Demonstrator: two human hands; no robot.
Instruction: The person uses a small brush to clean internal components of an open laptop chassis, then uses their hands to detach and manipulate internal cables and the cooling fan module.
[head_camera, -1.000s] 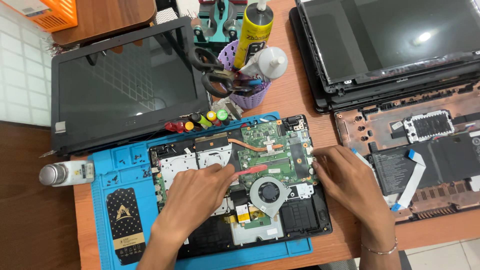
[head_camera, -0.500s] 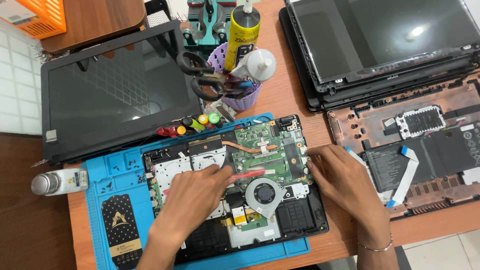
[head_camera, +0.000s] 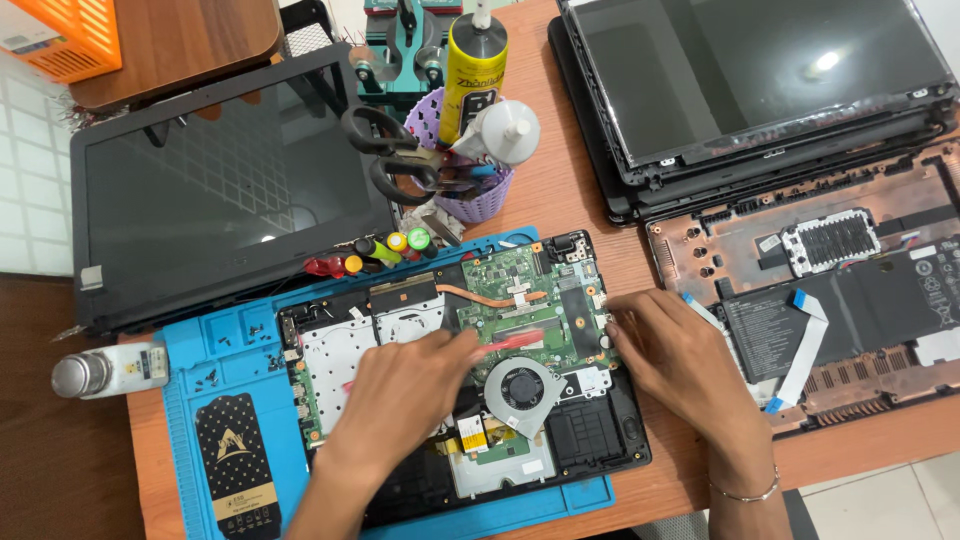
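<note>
An opened laptop base lies on a blue work mat, its green circuit board and round cooling fan exposed. My left hand rests over the middle of the board and grips a thin red tool that points right across the board; the tool is blurred. My right hand presses its fingertips on the right edge of the laptop base, beside the board. A thin bracelet circles my right wrist.
A detached laptop screen leans behind the mat. A purple cup holds scissors, a yellow tube and a white bottle. Stacked laptop lids and another opened laptop base fill the right. A small bottle lies at left.
The view has shifted slightly. My left hand has slid a little to the right with the red tool over the board. My right hand stays at the laptop's right edge.
</note>
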